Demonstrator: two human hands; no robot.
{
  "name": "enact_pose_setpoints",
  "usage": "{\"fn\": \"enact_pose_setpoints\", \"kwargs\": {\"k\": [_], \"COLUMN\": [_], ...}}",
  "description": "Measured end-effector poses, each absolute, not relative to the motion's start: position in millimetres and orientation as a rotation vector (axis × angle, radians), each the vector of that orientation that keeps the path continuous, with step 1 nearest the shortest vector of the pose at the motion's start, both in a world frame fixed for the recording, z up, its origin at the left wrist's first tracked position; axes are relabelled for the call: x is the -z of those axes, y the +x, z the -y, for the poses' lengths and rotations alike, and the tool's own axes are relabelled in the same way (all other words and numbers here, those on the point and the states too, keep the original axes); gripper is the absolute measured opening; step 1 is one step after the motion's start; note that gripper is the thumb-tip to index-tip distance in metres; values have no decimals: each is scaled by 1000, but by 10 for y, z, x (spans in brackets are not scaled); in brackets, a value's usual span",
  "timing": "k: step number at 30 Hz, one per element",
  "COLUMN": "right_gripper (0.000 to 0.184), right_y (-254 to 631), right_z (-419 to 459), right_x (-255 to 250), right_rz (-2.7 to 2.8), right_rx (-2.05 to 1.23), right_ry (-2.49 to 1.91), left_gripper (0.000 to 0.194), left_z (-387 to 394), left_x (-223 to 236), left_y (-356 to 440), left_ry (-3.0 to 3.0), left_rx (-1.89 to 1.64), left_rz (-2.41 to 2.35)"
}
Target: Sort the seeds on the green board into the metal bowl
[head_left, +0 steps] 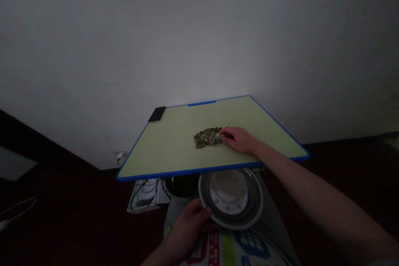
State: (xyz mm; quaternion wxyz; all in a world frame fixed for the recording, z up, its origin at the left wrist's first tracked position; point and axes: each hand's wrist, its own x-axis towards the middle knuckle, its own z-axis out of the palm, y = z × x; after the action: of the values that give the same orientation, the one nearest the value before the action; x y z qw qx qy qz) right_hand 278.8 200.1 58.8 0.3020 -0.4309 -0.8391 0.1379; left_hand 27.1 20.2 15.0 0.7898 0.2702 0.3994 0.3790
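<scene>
A small heap of greenish-brown grains or beans (207,137) lies spread on a pale yellow-green tabletop (168,149) with a blue edge. At the heap's right side is my right hand (238,138), fingers bent and drawn together at the grains; anything pinched in them is too small to make out. Below the table's front edge, my left hand (193,220) grips the left rim of a round metal bowl (258,208), thumb on top. The bowl rests over my lap and holds a pale, speckled layer (229,189) whose kind I cannot tell.
A black phone (156,114) lies at the table's far left corner. Under the table stand a dark pot (182,187) and a white box (145,199) with cables. The white wall (199,41) rises directly behind the table, with a plug (120,156) low on it.
</scene>
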Motion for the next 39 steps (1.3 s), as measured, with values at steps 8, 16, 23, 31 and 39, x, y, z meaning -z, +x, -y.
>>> {"fn": "enact_pose_setpoints", "kwargs": {"k": [8,16,23,31,39], "right_gripper": [19,19,20,21,18], "right_y": [2826,2808,2786,2739,2707], "right_z": [-2030,-2031,-2013,-1998,-2033], "right_x": [-541,-556,-603,-671,-840], "right_rz": [2193,2197,2249,2372,2471], "right_rx": [-323,-304,-292,-203,-215], "right_ry": [-1137,-1162,-1163,-1163,-1235], "left_gripper": [29,29,27,30,29], "left_z": [-196,-203,-196,-197,-193], "left_x": [-86,-109,-73,-177,-179], "left_y": [269,278,266,298,313], "left_ry": [572,570,580,567,583], "left_rx": [-819,-814,-824,-822,-827], "left_rz": [-834,-825,-818,-840,-794]}}
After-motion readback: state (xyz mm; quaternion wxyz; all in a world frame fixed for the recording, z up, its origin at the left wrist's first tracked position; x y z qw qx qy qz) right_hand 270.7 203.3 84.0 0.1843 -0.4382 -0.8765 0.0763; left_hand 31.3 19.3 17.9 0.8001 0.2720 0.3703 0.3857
